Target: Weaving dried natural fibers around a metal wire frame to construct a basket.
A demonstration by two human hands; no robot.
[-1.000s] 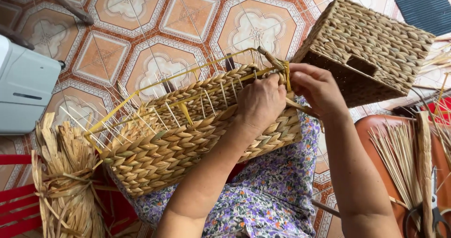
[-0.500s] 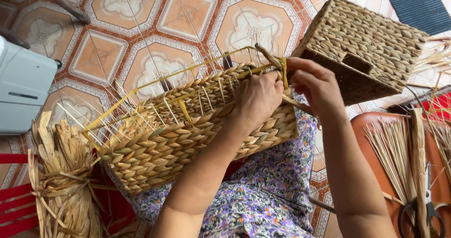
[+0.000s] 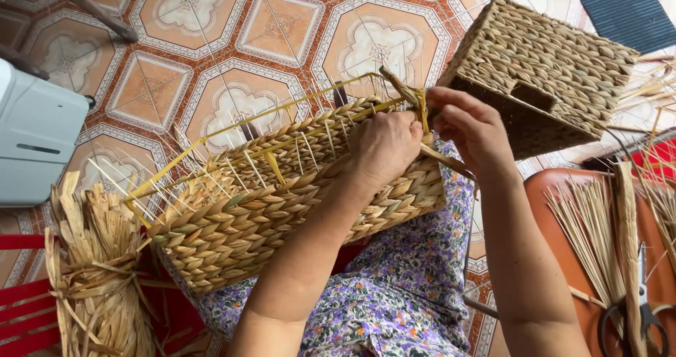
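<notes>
Little changed since earlier: left hand [image 3: 384, 144] fingers curled over braided straw basket [image 3: 282, 202] rim; right hand [image 3: 473, 128] pinching, seemingly, flat strand [image 3: 401, 88] just above fingertips, yellow wire frame [image 3: 232, 128] alongside.

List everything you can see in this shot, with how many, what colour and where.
Unfinished woven basket: one, straw-coloured on a yellow frame, on the lap, centre.
Finished woven basket: one, tan, on its side, upper right.
Dried fibre bundle: one, pale straw, tied, lower left.
Thin reeds: one bunch, pale, on the brown surface at right.
Scissors: one pair, dark handles, lower right.
White box-like object: one, left edge.
Patterned floor tiles: many, orange and cream.
Dark ribbed mat: one, top right.
Floral dress: one, purple and white, bottom centre.
Left hand: on the basket rim.
Right hand: fingers pinching a strand at the rim corner.
</notes>
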